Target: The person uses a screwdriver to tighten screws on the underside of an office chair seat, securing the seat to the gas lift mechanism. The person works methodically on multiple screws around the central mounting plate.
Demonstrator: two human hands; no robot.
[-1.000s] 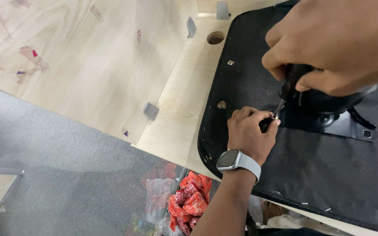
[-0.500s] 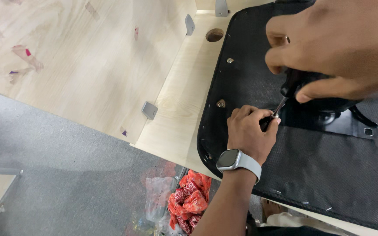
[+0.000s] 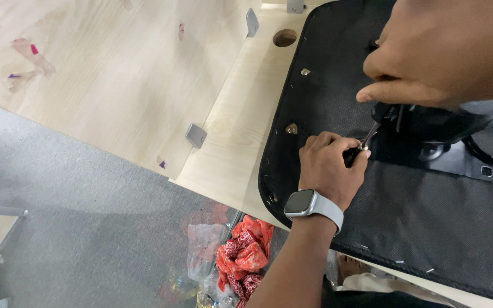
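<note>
A black fabric-covered seat base (image 3: 406, 228) lies upside down on a pale wooden table (image 3: 241, 125). My right hand (image 3: 446, 51) grips the black handle of a screwdriver (image 3: 370, 136) from above, thumb stretched to the left. The thin metal shaft slants down and left. My left hand (image 3: 329, 162), with a smartwatch on a grey band (image 3: 309, 204) at the wrist, pinches the shaft's tip and a small dark piece there. The tip rests beside a black metal bracket plate (image 3: 457, 162) on the seat base. The handle is mostly hidden by my fingers.
A round hole (image 3: 285, 37) and small grey metal brackets (image 3: 196, 135) mark the table. Two screw points (image 3: 291, 129) show near the seat's left edge. On the grey floor lie a red patterned cloth (image 3: 246, 254) and clear plastic bags (image 3: 201, 251).
My right hand has turned on the screwdriver handle, and its thumb now points left. My left hand keeps its pinch at the tip in the same spot.
</note>
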